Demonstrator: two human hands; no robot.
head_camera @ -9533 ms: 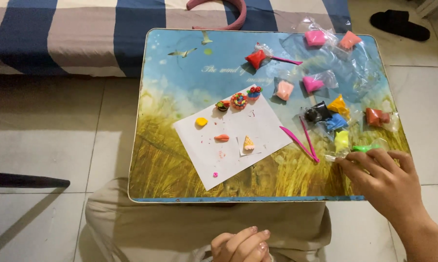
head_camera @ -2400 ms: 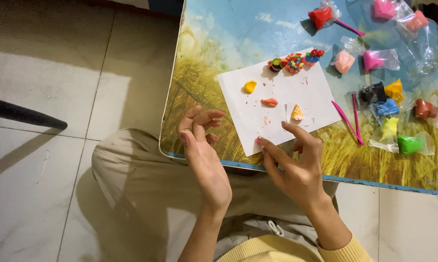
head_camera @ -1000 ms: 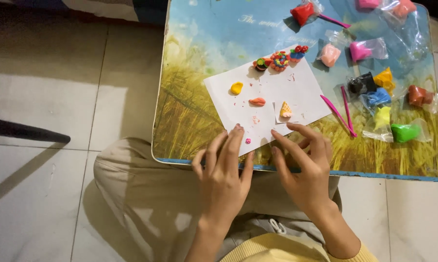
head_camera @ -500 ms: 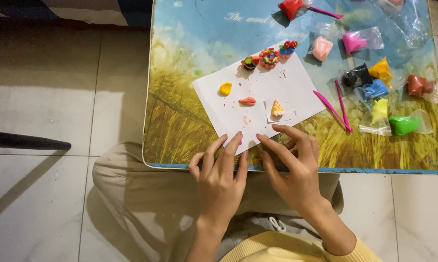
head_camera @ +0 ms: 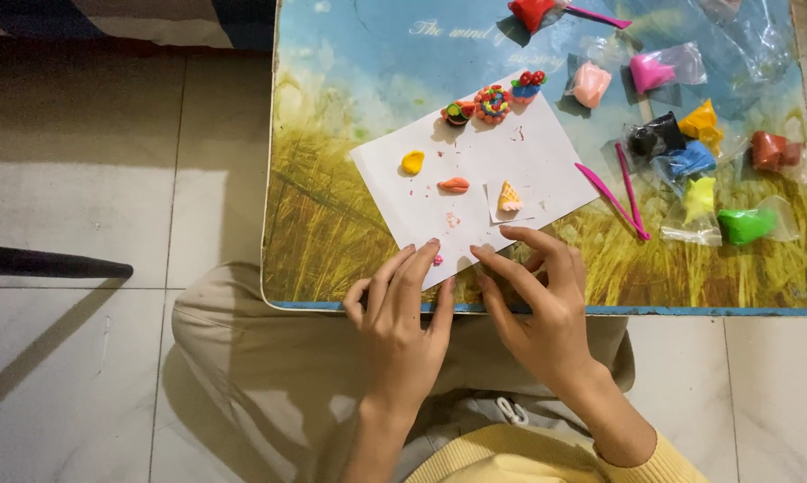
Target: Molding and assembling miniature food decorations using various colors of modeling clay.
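A white paper sheet (head_camera: 475, 174) lies tilted on a small table (head_camera: 332, 224) printed with a wheat field. On the sheet sit small clay pieces: a yellow blob (head_camera: 412, 162), an orange piece (head_camera: 454, 185), a cone shape (head_camera: 509, 196) and three colourful decorated ones (head_camera: 493, 101) along its far edge. My left hand (head_camera: 402, 313) rests with its fingertips on the sheet's near corner, beside a tiny pink bit (head_camera: 437, 260). My right hand (head_camera: 536, 300) is next to it, fingers apart and bent at the sheet's near edge. Neither hand holds anything.
Bags of coloured clay lie at the table's right: green (head_camera: 745, 224), yellow (head_camera: 700, 198), blue (head_camera: 690, 159), black (head_camera: 647, 139), brown-red (head_camera: 773, 150), pink (head_camera: 649, 70), red (head_camera: 532, 12). Two pink plastic tools (head_camera: 623, 192) lie beside the sheet. A dark bar (head_camera: 46, 264) crosses the tiled floor at left.
Both hands have come from in front of my lap to the sheet's near edge, and the left fingertips now touch the paper. The view has shifted so the table sits more to the right.
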